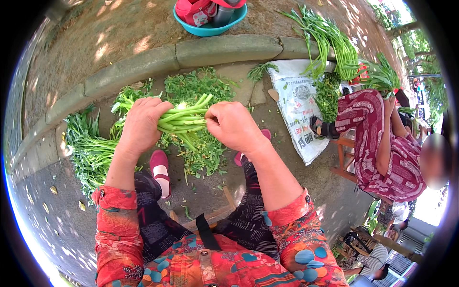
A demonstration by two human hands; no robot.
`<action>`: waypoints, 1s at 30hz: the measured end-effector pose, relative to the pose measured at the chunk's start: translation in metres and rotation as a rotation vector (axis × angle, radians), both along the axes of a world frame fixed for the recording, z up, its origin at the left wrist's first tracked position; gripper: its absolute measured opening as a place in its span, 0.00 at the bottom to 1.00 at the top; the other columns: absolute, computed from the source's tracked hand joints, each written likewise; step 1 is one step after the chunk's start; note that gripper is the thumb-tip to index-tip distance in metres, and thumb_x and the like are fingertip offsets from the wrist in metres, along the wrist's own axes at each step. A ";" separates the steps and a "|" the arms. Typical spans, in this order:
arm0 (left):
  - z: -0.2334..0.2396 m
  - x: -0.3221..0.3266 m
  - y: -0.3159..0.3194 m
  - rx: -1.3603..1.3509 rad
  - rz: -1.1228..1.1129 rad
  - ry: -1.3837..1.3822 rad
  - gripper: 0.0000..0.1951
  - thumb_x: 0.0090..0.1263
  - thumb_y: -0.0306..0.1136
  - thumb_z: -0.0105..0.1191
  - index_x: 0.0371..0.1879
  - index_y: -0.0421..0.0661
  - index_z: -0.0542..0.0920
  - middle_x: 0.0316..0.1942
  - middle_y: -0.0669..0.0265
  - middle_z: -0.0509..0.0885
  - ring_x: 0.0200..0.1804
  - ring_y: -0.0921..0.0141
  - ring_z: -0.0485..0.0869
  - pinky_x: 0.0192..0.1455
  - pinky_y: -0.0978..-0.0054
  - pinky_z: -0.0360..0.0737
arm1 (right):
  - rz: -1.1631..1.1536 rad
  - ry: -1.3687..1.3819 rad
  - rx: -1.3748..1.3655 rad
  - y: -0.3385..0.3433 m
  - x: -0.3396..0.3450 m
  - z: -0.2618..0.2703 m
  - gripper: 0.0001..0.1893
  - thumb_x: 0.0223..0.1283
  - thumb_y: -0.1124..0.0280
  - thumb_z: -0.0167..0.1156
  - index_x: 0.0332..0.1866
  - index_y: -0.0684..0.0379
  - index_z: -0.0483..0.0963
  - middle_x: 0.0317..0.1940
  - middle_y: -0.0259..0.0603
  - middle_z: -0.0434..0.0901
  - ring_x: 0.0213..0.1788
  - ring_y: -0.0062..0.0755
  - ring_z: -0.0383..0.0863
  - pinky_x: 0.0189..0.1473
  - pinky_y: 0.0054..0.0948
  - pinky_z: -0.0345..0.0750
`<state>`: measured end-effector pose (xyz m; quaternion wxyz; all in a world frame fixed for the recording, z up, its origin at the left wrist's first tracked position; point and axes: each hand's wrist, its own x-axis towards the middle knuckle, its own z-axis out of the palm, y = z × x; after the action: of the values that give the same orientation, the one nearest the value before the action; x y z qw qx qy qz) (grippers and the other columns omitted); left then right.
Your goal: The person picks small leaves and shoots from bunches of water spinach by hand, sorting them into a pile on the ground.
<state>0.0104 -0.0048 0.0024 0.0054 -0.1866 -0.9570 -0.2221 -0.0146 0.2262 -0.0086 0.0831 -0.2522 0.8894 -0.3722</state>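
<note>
My left hand (143, 120) is wrapped around a bunch of thick green stems (184, 120), which look like water spinach; its leafy end sticks out left of the fist. At the cut ends on the right, my right hand (231, 123) has thumb and fingers pinched together against the stem tips. What lies inside that curled hand is hidden. Below the bunch, trimmed leaves and stem bits (204, 150) litter the ground between my feet. A pile of long-stemmed greens (95, 154) rests on the ground beside my left arm.
Ahead runs a stone kerb (229, 48), with a turquoise basin (208, 31) holding bags behind it. To the right, a white printed sack (299, 104) lies flat, with greens (333, 45) at its far end. A seated person (373, 140) holds greens there, on a wooden chair (344, 154).
</note>
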 end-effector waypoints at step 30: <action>0.002 -0.006 -0.005 0.401 0.287 -0.171 0.16 0.49 0.21 0.59 0.40 0.46 0.79 0.33 0.62 0.82 0.38 0.62 0.82 0.45 0.70 0.76 | -0.599 -0.332 -0.637 0.004 -0.023 0.016 0.06 0.58 0.74 0.61 0.36 0.65 0.80 0.27 0.28 0.78 0.27 0.12 0.71 0.30 0.16 0.69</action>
<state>0.0044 -0.0094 0.0043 -0.0072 -0.0248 -0.9075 -0.4193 -0.0374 0.2298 0.0071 0.0315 0.0656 0.7390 -0.6697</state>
